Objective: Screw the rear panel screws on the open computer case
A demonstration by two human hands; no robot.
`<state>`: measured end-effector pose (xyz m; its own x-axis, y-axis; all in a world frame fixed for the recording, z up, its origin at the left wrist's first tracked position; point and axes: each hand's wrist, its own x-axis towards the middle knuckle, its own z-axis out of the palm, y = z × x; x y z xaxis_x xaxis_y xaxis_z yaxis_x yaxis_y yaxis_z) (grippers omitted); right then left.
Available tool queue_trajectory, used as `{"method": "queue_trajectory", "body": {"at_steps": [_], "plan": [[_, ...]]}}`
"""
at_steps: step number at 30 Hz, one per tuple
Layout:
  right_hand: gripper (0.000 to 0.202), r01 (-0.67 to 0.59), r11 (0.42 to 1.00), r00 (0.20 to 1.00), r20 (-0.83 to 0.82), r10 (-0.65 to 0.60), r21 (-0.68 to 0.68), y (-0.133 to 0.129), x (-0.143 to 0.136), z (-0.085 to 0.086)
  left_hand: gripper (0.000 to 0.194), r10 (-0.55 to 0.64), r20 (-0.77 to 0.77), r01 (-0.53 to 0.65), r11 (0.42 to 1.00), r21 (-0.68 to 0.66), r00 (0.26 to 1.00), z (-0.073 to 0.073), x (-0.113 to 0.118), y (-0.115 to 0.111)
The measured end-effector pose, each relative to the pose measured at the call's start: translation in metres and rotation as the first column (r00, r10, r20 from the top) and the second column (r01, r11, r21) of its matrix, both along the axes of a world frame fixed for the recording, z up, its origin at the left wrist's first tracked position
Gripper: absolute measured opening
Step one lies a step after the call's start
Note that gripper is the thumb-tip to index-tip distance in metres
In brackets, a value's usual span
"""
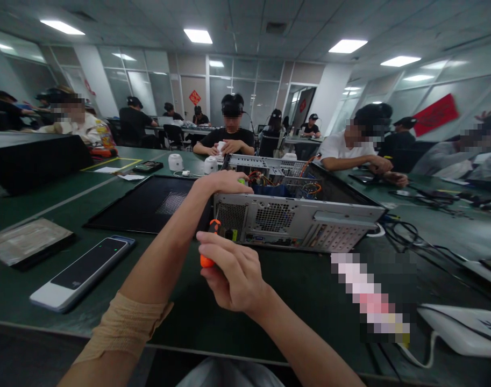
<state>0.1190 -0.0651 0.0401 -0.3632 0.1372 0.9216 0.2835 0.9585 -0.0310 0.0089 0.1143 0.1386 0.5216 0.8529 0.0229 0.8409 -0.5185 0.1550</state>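
Observation:
An opened computer case (301,220) lies on the green table, its metal back panel with vents and slots facing me. My left hand (229,183) rests over the case's upper left corner, with some fingertips hidden inside the case. An orange and black screwdriver (207,260) is held in my right hand (233,269), fingers wrapped round its handle, in front of the back panel's left end. Coloured cables (261,178) show inside the case. A black side panel (148,204) lies flat to the left of the case.
At the left are a white and black device (84,271) and a flat metal drive (29,242). Black cables (414,231) and a white router-like box (463,328) lie at the right. Several people sit around; one person (231,134) faces me beyond the case.

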Motion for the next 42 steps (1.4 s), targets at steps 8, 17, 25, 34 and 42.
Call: {"method": "queue_trajectory", "body": {"at_steps": [8, 17, 25, 34, 42], "plan": [[0.029, 0.167, 0.984, 0.985, 0.022, -0.169, 0.069, -0.001, -0.003, -0.003, 0.079, 0.035, -0.017, -0.035, 0.999, 0.000, 0.999, 0.002, 0.002, -0.006], [0.029, 0.091, 0.995, 0.990, 0.102, -0.095, 0.049, -0.003, -0.004, 0.001, 0.078, 0.031, -0.004, -0.031, 1.000, 0.002, 1.000, 0.002, 0.001, -0.006], [0.031, 0.059, 0.998, 0.997, 0.047, -0.057, -0.028, 0.002, -0.008, -0.009, 0.080, 0.035, -0.009, -0.035, 0.999, 0.004, 0.999, 0.002, 0.001, -0.006], [0.030, 0.160, 0.984, 0.985, 0.055, -0.164, 0.078, 0.000, -0.008, -0.008, 0.080, 0.042, -0.027, -0.043, 0.999, -0.017, 0.999, 0.004, 0.001, -0.007], [0.037, 0.172, 0.971, 0.985, -0.028, -0.170, 0.166, 0.000, -0.007, -0.006, 0.078, 0.035, -0.034, -0.036, 0.999, -0.016, 0.999, 0.006, 0.003, -0.010]]}}
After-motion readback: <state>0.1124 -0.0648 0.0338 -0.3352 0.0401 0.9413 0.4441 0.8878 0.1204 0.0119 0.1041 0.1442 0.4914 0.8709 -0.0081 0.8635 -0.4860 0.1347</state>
